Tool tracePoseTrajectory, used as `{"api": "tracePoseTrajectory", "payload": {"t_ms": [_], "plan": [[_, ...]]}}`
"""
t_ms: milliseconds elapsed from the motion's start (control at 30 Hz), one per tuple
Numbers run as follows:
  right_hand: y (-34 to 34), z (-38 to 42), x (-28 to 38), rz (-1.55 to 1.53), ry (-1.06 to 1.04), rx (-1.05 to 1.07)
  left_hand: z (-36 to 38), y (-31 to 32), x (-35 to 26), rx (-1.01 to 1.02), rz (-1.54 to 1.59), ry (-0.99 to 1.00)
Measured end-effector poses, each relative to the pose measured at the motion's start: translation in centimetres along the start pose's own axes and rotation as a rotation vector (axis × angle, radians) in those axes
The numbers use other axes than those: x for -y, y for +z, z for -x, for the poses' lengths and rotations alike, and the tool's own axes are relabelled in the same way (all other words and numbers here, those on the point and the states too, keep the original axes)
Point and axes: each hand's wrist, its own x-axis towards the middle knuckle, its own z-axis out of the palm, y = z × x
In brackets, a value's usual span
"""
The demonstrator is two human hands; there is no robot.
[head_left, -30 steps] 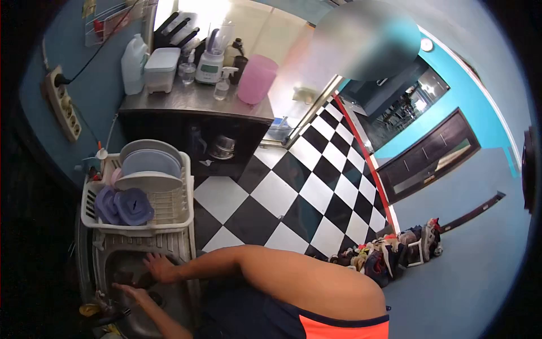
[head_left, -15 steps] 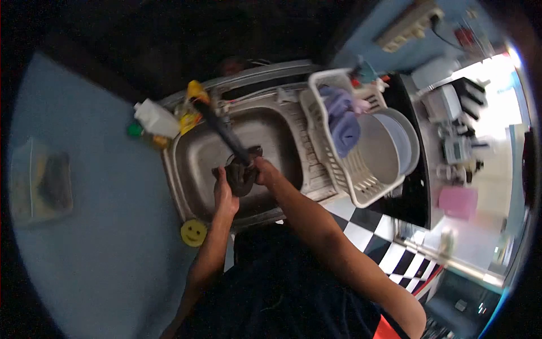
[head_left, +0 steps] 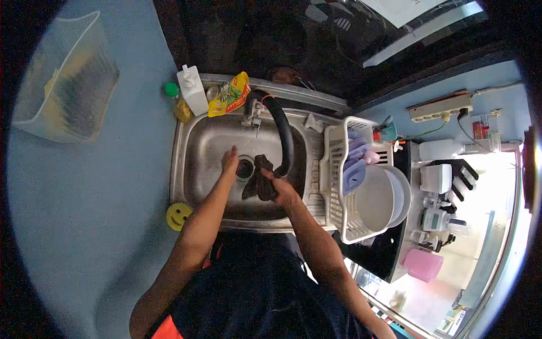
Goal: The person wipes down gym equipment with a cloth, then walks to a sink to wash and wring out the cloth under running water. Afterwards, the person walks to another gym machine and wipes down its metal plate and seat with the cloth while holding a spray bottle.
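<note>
In the metal sink, my right hand grips a dark wet-looking cloth, which hangs bunched over the basin. A black hose curves down from the tap, its lower end close to my right hand. My left hand is apart from the cloth, left of the drain, with its fingers pointing away from me; I make out nothing in it.
Right of the sink stands a white dish rack with purple items and large round basins. A white bottle and yellow packet stand behind the basin. A yellow smiley sponge is at the left front corner.
My left hand has let go of the dark cloth and moved away to its left. The cloth now hangs from my right hand, and the hose curves down farther right. The camera view has turned.
</note>
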Motion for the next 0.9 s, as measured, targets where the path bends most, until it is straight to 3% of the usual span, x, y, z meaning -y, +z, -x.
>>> {"api": "tracePoseTrajectory", "payload": {"t_ms": [33, 67, 100, 167, 200, 300, 367, 433, 500, 567, 600, 667, 700, 733, 767, 833, 867, 900], "plan": [[2.0, 1.3, 1.0, -0.103, -0.007, 0.028, 2.2, 0.6, 0.2, 0.085, 0.301, -0.127], [5.2, 2.4, 2.2, -0.117, 0.0, -0.189, 4.8, 1.5, 0.5, 0.168, 0.601, -0.257], [4.3, 1.7, 1.7, -0.194, -0.015, -0.145, 6.7, 2.4, 1.8, 0.296, 0.703, -0.432], [1.9, -0.2, 0.1, -0.347, -0.038, -0.057, 8.1, 2.8, 2.6, 0.582, 0.857, -0.553], [1.9, -0.1, 0.2, -0.528, 0.009, 0.004, 8.1, 2.8, 2.1, 0.741, 0.911, -0.489], [4.2, 2.0, 1.1, -0.475, 0.019, 0.042, 8.5, 3.1, -1.0, 1.237, 1.047, -0.266], [2.0, 2.5, -0.3, -0.374, 0.063, -0.06, 9.6, 4.1, -3.4, 1.085, 1.016, -0.172], [1.1, 2.6, -0.6, -0.204, 0.1, -0.127, 11.1, 4.6, -7.2, 0.47, 0.815, -0.129], [0.9, 3.2, 0.0, 0.018, 0.124, -0.202, 12.7, 4.0, -9.6, 0.422, 0.595, -0.167], [1.5, 3.3, 0.8, 0.602, 0.044, -0.214, 7.2, 5.8, -5.2, 0.505, 0.294, 0.014], [1.2, 2.6, 0.7, 0.933, -0.077, -0.189, 2.6, 6.8, -2.7, 0.547, -0.148, 0.357], [-0.2, 0.2, -0.7, 1.734, -0.394, -0.223, 5.1, 8.7, -4.8, 0.26, -0.533, 0.226], [2.8, 2.1, 1.0, 1.633, -0.109, -0.405, 6.6, 9.6, -6.0, 0.146, -0.705, 0.125], [4.2, 2.8, 1.6, 1.492, 0.164, -0.552, 5.5, 9.4, -5.6, 0.273, -0.724, 0.187], [3.8, 2.7, 1.2, 1.461, 0.111, -0.622, 4.5, 9.2, -5.2, 0.4, -0.73, 0.249], [2.2, 1.0, -1.4, 1.409, -0.001, -0.742, 3.1, 10.2, -3.8, 0.254, -0.839, 0.541], [-1.1, -1.9, -3.0, 1.509, -0.143, -0.532, 2.6, 9.6, -4.8, 0.423, -0.709, 0.276], [0.2, -0.7, -1.8, 1.033, -0.074, -0.546, 3.2, 8.9, -6.9, 0.534, -0.603, -0.005]]}}
